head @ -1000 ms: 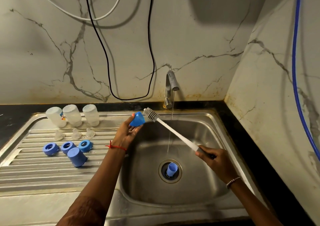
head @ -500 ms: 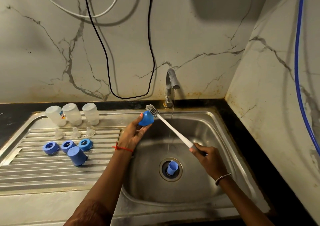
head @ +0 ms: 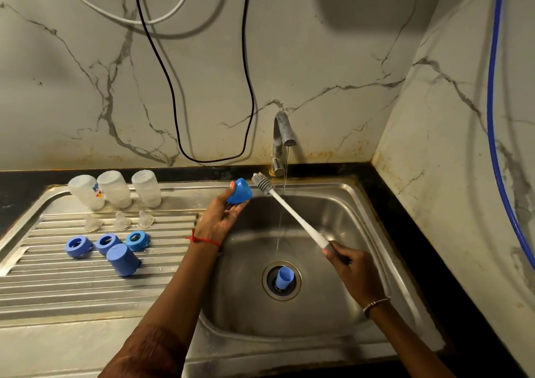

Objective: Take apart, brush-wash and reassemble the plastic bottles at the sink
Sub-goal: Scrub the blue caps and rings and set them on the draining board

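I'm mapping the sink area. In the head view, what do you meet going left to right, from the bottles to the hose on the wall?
Three clear bottles → blue cap → brush head → tap → right hand → blue hose.

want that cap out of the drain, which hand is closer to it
Right. The right hand, gripping the brush, is right of the drain cap; the left hand holds a second cap farther up-left.

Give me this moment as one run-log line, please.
left hand: holds blue cap over sink | right hand: grips brush, head beside cap | tap: running | drain: second cap | drainboard: bottles, rings
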